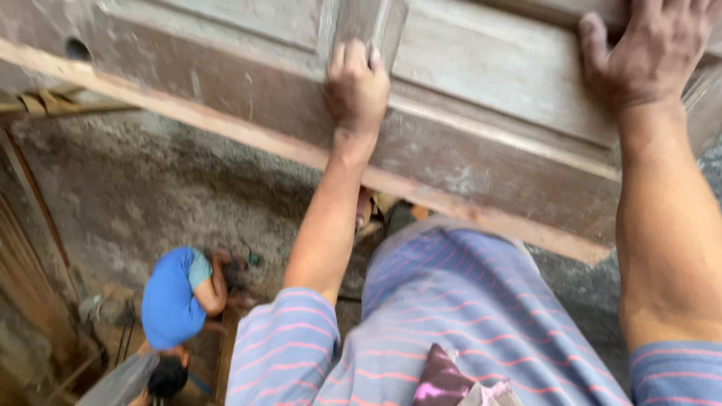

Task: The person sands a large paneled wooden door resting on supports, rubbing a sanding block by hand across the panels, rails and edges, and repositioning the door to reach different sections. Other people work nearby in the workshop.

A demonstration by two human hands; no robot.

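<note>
A large panelled wooden door (466,113), dusty and unpainted, lies flat across the top of the view. My left hand (355,86) rests on it near the middle rail, fingers curled against the panel edge. My right hand (650,49) presses on the door at the upper right, fingers spread over a panel. Both forearms reach forward from my striped blue and pink shirt (451,323).
Below the door is a rough grey concrete floor (150,188). Another person in a blue shirt (173,297) crouches at the lower left beside some tools. Wooden boards (30,278) lean along the left edge.
</note>
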